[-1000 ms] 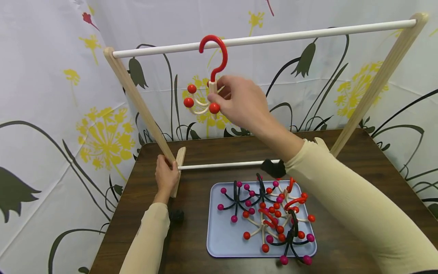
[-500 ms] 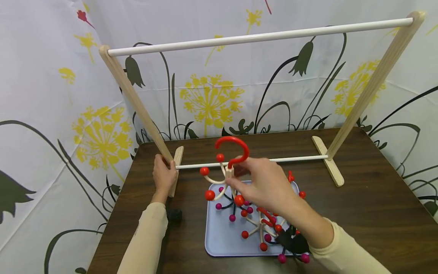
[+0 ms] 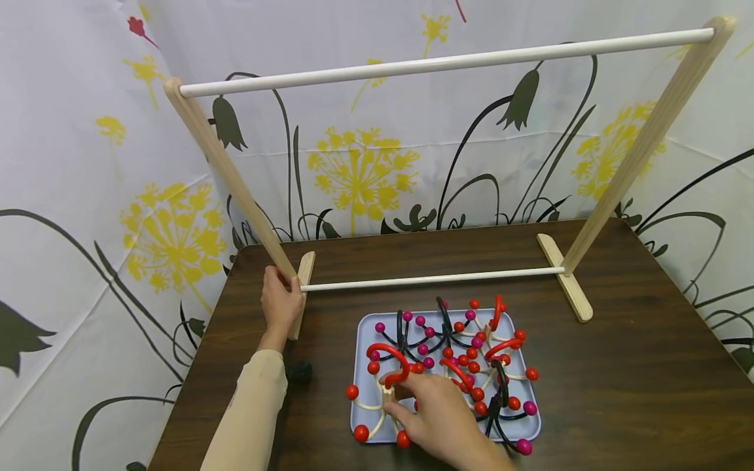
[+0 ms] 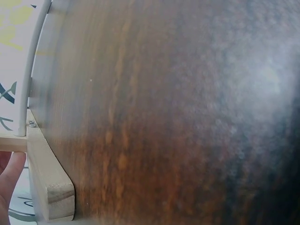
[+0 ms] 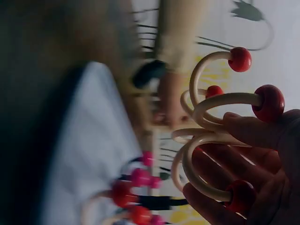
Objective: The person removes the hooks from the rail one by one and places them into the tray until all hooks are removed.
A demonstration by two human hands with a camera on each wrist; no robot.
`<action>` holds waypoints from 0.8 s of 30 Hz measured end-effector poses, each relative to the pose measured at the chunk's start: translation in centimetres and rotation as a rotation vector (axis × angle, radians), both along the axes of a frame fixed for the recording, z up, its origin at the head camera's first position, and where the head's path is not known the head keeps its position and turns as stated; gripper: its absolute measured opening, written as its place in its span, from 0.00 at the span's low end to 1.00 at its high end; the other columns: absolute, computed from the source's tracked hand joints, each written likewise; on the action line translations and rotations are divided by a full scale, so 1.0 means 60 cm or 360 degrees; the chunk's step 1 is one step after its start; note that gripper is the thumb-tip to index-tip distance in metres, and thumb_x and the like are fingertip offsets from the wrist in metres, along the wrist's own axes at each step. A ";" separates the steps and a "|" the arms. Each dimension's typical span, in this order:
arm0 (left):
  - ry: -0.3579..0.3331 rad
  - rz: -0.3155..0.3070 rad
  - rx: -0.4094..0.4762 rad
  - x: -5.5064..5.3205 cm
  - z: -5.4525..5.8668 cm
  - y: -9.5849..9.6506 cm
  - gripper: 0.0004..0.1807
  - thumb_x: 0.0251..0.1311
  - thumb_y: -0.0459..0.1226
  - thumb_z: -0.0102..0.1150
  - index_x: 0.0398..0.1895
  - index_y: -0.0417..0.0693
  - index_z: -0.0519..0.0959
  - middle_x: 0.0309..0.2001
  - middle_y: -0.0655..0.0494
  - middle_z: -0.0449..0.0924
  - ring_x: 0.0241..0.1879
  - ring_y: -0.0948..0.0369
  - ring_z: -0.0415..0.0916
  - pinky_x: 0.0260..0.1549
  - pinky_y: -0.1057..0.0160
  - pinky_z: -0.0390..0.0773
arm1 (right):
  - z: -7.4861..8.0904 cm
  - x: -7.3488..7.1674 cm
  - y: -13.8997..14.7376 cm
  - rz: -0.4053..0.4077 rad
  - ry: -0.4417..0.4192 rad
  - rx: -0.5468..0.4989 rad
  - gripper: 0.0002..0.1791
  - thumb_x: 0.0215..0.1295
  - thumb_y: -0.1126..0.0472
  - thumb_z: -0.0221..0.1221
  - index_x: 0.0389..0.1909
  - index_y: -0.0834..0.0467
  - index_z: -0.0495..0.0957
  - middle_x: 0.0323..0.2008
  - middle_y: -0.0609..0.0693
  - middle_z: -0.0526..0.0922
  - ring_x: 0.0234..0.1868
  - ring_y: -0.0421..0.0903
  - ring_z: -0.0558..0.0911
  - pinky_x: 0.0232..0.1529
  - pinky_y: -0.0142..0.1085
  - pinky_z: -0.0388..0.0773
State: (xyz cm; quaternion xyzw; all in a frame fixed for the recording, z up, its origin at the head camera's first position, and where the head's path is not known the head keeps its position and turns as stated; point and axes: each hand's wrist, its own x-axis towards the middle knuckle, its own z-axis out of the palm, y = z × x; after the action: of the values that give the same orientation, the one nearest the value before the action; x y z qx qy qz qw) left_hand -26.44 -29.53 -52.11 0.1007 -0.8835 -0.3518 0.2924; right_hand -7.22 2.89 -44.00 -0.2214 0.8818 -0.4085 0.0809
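My left hand grips the foot of the left wooden post of a rack. In the left wrist view only a fingertip shows, by the post and its wooden base. My right hand pinches the cream stem of a hook hanger, which has a red hook on top and curved arms ending in red balls. It is upright over the front left of the light blue tray. In the right wrist view, fingers and thumb lie around the hanger's cream arms.
Several other hangers, some black with magenta balls, some cream with red, crowd the tray. Behind it stands the rack, with a white top rod, a lower rod and a right post. A flowered curtain hangs behind the table.
My right hand has brought the hanger down from beside the top rod to the tray's front left. The left hand keeps its grip on the post.
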 end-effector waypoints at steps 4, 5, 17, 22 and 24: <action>-0.0003 0.0000 -0.0002 0.000 -0.001 -0.002 0.14 0.59 0.33 0.58 0.44 0.38 0.66 0.37 0.42 0.69 0.36 0.42 0.71 0.37 0.40 0.67 | -0.037 0.002 -0.009 0.0045 -0.0033 -0.0025 0.14 0.60 0.52 0.68 0.47 0.49 0.84 0.35 0.34 0.84 0.35 0.38 0.81 0.36 0.35 0.71; -0.0006 0.0001 -0.0005 0.000 -0.001 -0.002 0.14 0.60 0.33 0.58 0.44 0.38 0.66 0.37 0.42 0.69 0.36 0.42 0.71 0.37 0.40 0.67 | -0.044 0.002 -0.011 0.0046 -0.0024 -0.0023 0.14 0.60 0.53 0.68 0.46 0.49 0.84 0.35 0.34 0.84 0.34 0.37 0.81 0.36 0.35 0.71; -0.0039 0.0015 0.0010 0.000 0.002 0.001 0.14 0.60 0.34 0.58 0.44 0.39 0.66 0.38 0.42 0.69 0.36 0.41 0.71 0.38 0.40 0.67 | -0.082 -0.010 -0.024 -0.0048 0.0191 0.0230 0.10 0.58 0.52 0.68 0.39 0.50 0.83 0.28 0.37 0.84 0.28 0.34 0.76 0.35 0.37 0.72; -0.0046 0.0013 0.0013 0.000 0.000 0.000 0.14 0.60 0.34 0.58 0.44 0.39 0.66 0.38 0.42 0.69 0.36 0.41 0.71 0.37 0.40 0.67 | -0.087 -0.015 -0.024 -0.0034 0.0133 0.0273 0.13 0.58 0.54 0.68 0.44 0.49 0.83 0.31 0.37 0.85 0.28 0.32 0.75 0.34 0.36 0.71; -0.0048 0.0017 0.0017 0.000 -0.001 -0.001 0.14 0.61 0.34 0.59 0.44 0.39 0.66 0.38 0.42 0.69 0.36 0.41 0.71 0.38 0.40 0.67 | -0.089 -0.016 -0.024 -0.0036 0.0121 0.0263 0.14 0.57 0.55 0.68 0.45 0.49 0.83 0.31 0.37 0.84 0.26 0.32 0.73 0.33 0.35 0.70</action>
State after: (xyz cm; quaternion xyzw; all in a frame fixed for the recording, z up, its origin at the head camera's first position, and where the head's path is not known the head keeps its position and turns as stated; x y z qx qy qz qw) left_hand -26.44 -29.59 -52.15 0.1124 -0.8854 -0.3535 0.2803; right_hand -8.15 1.45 -49.37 -0.2192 0.9174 -0.3265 0.0607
